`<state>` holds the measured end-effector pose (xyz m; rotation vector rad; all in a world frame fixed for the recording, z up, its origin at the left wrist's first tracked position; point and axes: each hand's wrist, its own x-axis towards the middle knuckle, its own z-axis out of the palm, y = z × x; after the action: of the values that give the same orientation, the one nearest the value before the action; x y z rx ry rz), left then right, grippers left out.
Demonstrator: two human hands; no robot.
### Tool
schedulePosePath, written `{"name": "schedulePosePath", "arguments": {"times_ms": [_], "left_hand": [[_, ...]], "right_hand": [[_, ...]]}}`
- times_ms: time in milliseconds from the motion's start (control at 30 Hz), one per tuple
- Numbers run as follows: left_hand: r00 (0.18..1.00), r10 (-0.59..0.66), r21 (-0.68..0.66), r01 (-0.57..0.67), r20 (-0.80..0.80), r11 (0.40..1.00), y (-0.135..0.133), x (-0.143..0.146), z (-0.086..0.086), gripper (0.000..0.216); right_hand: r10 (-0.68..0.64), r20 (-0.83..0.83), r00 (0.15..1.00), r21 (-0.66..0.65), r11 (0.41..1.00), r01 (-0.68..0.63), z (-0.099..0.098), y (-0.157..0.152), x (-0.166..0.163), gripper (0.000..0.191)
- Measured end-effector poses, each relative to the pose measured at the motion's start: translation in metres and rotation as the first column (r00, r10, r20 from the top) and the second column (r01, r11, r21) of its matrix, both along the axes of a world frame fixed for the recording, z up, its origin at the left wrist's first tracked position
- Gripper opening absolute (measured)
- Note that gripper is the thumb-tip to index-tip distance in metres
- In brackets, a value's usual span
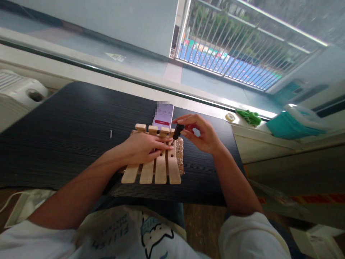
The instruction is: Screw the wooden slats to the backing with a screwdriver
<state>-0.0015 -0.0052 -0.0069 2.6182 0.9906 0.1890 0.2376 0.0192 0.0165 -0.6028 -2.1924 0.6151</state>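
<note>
The right hand [208, 135] pinches a black-handled screwdriver [178, 131], its tip at the rightmost slat of a slatted wooden piece [161, 172]. The left hand [140, 146], fingers extended, rests across the piece, which lies beneath it and below-left of the right hand, on a black table [67, 126]. A phone [164, 114] lies just beyond.

Can pass over the table [59, 140] at frame left, around a small pin [110, 134]; blocked mid-frame by wooden bars [160, 173].
</note>
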Motion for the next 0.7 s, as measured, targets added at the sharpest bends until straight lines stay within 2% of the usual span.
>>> {"name": "schedulePosePath", "arguments": {"times_ms": [167, 333, 467, 700], "left_hand": [[1.000, 0.001, 0.009, -0.001, -0.012, 1.000, -0.0002, -0.0005, 0.0001, 0.042], [1.000, -0.004, 0.017, 0.005, -0.013, 1.000, -0.0003, 0.0000, 0.0006, 0.042], [1.000, 0.005, 0.015, -0.005, -0.028, 1.000, -0.0002, 0.0010, 0.0008, 0.041], [1.000, 0.004, 0.009, -0.004, -0.030, 1.000, -0.0005, 0.0005, 0.0015, 0.042]], "right_hand": [[0.048, -0.025, 0.999, -0.201, 0.978, -0.052, -0.0035, -0.0016, -0.0003, 0.023], [0.108, -0.060, 0.992, -0.298, 0.947, -0.121, -0.0043, -0.0019, -0.0019, 0.028], [0.101, -0.049, 0.994, -0.290, 0.951, -0.111, -0.0021, -0.0019, -0.0018, 0.032], [0.095, -0.008, 0.995, -0.169, 0.981, -0.095, 0.0029, -0.0009, -0.0033, 0.026]]}}
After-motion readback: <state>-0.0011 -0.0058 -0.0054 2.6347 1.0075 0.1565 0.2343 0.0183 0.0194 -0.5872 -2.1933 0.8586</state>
